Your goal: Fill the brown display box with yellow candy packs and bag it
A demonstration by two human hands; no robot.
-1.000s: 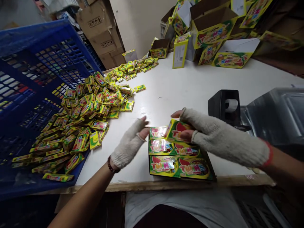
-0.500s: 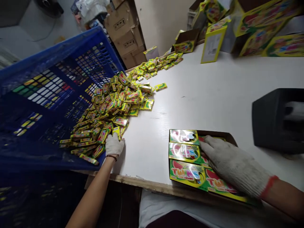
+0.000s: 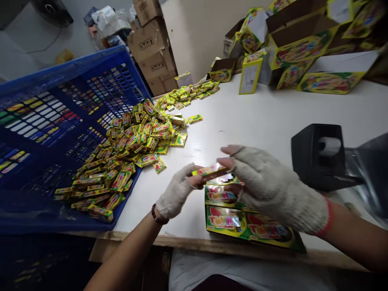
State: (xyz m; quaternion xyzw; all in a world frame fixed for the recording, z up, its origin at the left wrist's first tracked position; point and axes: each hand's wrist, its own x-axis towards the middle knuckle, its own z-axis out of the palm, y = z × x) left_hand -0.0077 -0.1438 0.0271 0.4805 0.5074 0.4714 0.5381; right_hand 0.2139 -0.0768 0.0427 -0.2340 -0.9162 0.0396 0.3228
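Observation:
My left hand, in a white knit glove with bare fingertips, pinches a small yellow, green and red candy box above the table. From the right, my gloved right hand reaches over with its fingers apart. One of its fingertips is at the right end of the small box; whether it grips cannot be made out. Below sits an open display carton holding several larger TWINS boxes, partly hidden by my right hand. A heap of small candy boxes spills from the tilted blue crate at left.
A black tape dispenser stands to the right on the white table. Empty printed cartons crowd the back right. More small boxes lie along the back edge, with brown cardboard boxes behind.
My left hand has left the heap and come right with a small candy box. My right hand has lifted off the carton towards it. The view has shifted slightly.

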